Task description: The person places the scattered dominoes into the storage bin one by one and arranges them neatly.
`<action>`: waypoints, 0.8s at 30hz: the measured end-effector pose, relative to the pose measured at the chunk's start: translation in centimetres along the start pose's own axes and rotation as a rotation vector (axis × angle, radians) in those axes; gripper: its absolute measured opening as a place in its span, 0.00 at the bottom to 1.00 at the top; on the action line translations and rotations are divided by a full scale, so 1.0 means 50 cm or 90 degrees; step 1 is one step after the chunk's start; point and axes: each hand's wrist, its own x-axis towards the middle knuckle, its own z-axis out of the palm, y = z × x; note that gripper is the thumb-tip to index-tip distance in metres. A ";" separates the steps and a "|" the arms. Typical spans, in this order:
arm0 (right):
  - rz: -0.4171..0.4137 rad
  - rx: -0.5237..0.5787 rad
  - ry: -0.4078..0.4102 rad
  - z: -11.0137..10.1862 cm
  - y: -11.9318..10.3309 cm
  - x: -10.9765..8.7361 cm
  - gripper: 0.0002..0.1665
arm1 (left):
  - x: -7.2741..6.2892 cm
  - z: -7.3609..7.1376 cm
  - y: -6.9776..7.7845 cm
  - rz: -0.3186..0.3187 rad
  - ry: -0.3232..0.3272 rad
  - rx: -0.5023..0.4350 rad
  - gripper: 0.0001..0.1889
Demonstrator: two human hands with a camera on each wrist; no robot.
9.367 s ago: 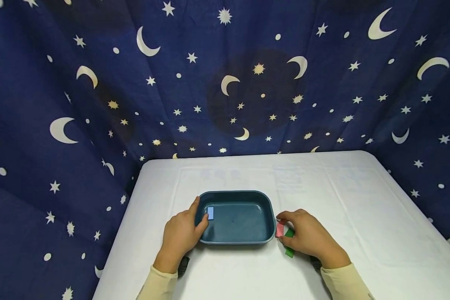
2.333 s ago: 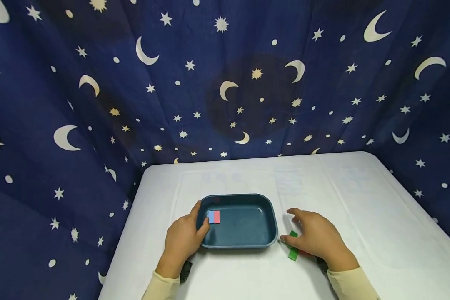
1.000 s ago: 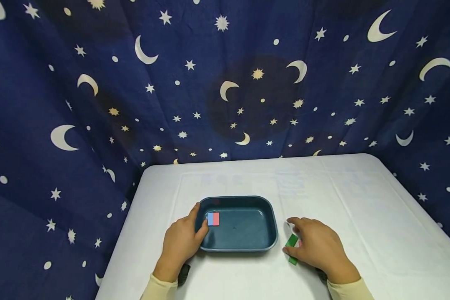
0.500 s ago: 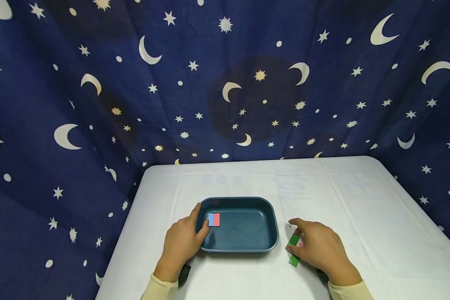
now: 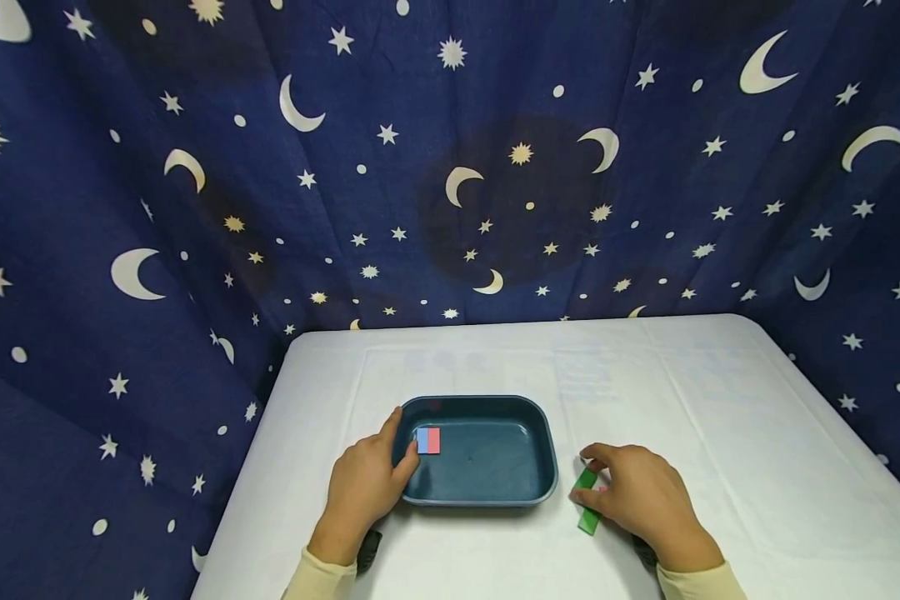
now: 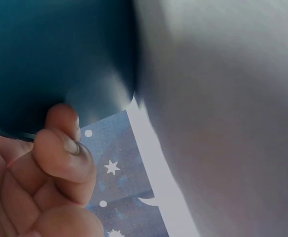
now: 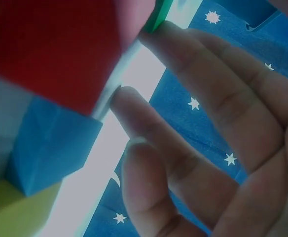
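Observation:
My left hand (image 5: pixel 366 479) grips the left side of a dark teal plastic tray (image 5: pixel 477 504), thumb over the rim inside and index finger along the edge. In the left wrist view, curled fingertips (image 6: pixel 65 153) lie against its outer wall. Inside the tray, a blue block (image 5: pixel 422 441) and a pink block (image 5: pixel 434 441) lie side by side near the left wall. My right hand (image 5: pixel 641 496), right of the tray, pinches a green block (image 5: pixel 588 522) between thumb and index finger. The green block (image 7: pixel 159 15) is touched by a fingertip in the right wrist view.
Beneath the right palm, the right wrist view shows a large red block (image 7: pixel 50 54), a blue block (image 7: pixel 55 143) and a yellow block (image 7: pixel 20 202). All stand on a white-covered table (image 5: pixel 690 392). A dark blue curtain (image 5: pixel 390 83) with moons and stars surrounds it.
Earlier the right hand held the pink block beside the tray; it now lies inside next to the blue one. Since then the right hand has closed its fingers on the green block. The left hand stays put.

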 end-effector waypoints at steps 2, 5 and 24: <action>0.002 -0.004 -0.001 0.000 0.000 0.000 0.35 | 0.000 0.000 0.000 -0.001 0.001 -0.001 0.34; 0.001 -0.005 -0.003 0.000 -0.001 0.001 0.36 | 0.000 0.001 0.000 -0.003 0.002 0.000 0.34; -0.009 -0.001 -0.018 -0.007 -0.001 -0.006 0.39 | -0.002 0.005 0.000 0.002 0.006 0.004 0.34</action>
